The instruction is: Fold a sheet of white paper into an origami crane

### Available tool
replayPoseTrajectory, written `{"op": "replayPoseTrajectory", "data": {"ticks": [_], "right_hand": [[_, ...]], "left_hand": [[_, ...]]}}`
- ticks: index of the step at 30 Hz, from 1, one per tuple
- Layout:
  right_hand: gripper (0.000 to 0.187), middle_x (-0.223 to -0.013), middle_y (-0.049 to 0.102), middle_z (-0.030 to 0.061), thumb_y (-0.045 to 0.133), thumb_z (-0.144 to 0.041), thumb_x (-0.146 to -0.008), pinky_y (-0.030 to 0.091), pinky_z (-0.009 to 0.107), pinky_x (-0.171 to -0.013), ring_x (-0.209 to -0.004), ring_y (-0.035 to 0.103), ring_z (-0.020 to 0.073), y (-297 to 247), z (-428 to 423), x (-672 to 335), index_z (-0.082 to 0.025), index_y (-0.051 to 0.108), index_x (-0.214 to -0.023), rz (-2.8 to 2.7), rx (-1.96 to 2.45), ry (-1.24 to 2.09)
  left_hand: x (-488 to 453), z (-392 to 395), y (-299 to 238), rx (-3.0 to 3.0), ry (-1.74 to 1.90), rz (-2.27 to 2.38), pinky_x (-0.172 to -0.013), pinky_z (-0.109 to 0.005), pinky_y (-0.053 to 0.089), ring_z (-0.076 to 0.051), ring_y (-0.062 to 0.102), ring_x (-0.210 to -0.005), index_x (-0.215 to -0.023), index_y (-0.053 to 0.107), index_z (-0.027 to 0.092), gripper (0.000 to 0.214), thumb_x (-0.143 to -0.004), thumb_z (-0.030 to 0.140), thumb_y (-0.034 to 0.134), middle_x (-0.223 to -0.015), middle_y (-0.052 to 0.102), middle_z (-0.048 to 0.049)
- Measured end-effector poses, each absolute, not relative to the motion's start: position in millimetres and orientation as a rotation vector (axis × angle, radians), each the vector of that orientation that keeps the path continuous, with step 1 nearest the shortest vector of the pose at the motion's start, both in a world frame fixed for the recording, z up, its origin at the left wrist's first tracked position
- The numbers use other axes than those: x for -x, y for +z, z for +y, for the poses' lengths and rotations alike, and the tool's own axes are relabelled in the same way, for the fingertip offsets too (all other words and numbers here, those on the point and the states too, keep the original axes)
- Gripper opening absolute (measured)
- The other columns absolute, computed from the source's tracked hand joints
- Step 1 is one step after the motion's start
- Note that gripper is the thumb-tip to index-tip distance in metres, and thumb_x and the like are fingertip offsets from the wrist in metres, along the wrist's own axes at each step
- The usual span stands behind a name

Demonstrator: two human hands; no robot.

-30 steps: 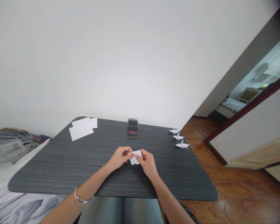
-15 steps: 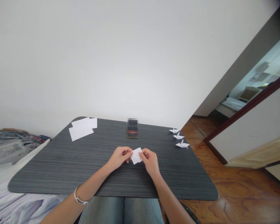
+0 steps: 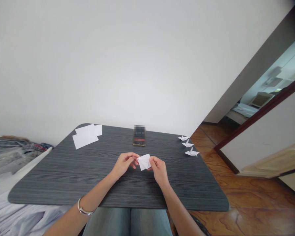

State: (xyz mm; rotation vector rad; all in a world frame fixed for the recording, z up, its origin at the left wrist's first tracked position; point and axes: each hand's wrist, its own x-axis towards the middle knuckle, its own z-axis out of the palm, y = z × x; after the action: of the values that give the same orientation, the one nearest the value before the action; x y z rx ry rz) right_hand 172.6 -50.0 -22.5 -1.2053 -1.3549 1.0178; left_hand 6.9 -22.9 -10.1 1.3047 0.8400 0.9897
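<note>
A small folded white paper (image 3: 144,161) is held just above the dark striped table (image 3: 64,173), near its middle. My left hand (image 3: 123,164) pinches the paper's left corner. My right hand (image 3: 159,168) grips its right edge with thumb and fingers. The paper looks like a small diamond-shaped fold, tilted toward me. A silver bracelet (image 3: 83,209) sits on my left wrist.
Blank white sheets (image 3: 86,135) lie at the table's far left corner. A dark phone (image 3: 139,135) stands at the far middle. Three folded paper cranes (image 3: 188,146) line the far right edge. Clothes (image 3: 12,154) are piled left of the table; wooden floor and an open doorway lie to the right.
Both hands have lifted the paper slightly and turned it; it now shows as a raised diamond shape rather than lying low between the fingers.
</note>
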Motion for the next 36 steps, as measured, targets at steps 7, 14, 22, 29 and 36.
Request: {"op": "replayPoseTrajectory", "data": {"ticks": [7,14,22,29,36], "right_hand": [[0.026,-0.056,0.057,-0.0003,0.042,-0.037,-0.080,0.046,0.021,-0.047,-0.051,0.054,0.0125,-23.5,-54.0,-168.1,-0.016,0.056,-0.073,-1.506,1.229,0.959],[0.018,-0.051,0.057,-0.0021,0.044,-0.034,-0.079,0.042,0.020,-0.044,-0.045,0.053,0.0119,-23.9,-57.1,-165.8,-0.019,0.052,-0.072,-1.567,1.241,0.915],[0.021,-0.051,0.057,-0.0013,0.046,-0.037,-0.078,0.042,0.021,-0.044,-0.047,0.053,0.0131,-21.9,-56.0,-167.7,-0.019,0.054,-0.071,-1.471,1.241,0.926],[0.019,-0.052,0.057,-0.0023,0.045,-0.036,-0.079,0.045,0.021,-0.045,-0.046,0.053,0.0118,-22.0,-57.3,-164.9,-0.019,0.051,-0.072,-1.520,1.209,0.963],[0.022,-0.056,0.061,-0.0009,0.047,-0.038,-0.078,0.045,0.019,-0.043,-0.050,0.059,0.0126,-21.6,-57.2,-163.5,-0.018,0.049,-0.069,-1.458,1.164,1.169]], "left_hand": [[-12.2,-23.2,-13.1,-1.488,0.906,0.927,-0.040,-0.016,0.035,-0.006,0.044,-0.046,-0.065,0.056,0.010,0.025,-0.071,0.034,0.056,-0.056,0.053,0.0008],[-14.6,-26.1,-10.8,-1.545,0.872,0.965,-0.042,-0.016,0.031,-0.007,0.043,-0.046,-0.061,0.054,0.011,0.024,-0.070,0.033,0.057,-0.053,0.052,0.0018],[-11.5,-24.7,-12.7,-1.471,0.827,0.865,-0.046,-0.018,0.035,-0.008,0.046,-0.049,-0.075,0.060,0.009,0.025,-0.072,0.033,0.054,-0.060,0.057,-0.0014],[-14.2,-26.0,-12.8,-1.492,0.858,0.898,-0.047,-0.018,0.035,-0.009,0.047,-0.051,-0.067,0.056,0.010,0.022,-0.069,0.032,0.058,-0.058,0.055,0.0005],[-11.2,-26.9,-10.4,-1.568,0.910,0.928,-0.049,-0.018,0.035,-0.009,0.046,-0.051,-0.063,0.055,0.011,0.024,-0.072,0.033,0.055,-0.055,0.053,0.0015]]}}
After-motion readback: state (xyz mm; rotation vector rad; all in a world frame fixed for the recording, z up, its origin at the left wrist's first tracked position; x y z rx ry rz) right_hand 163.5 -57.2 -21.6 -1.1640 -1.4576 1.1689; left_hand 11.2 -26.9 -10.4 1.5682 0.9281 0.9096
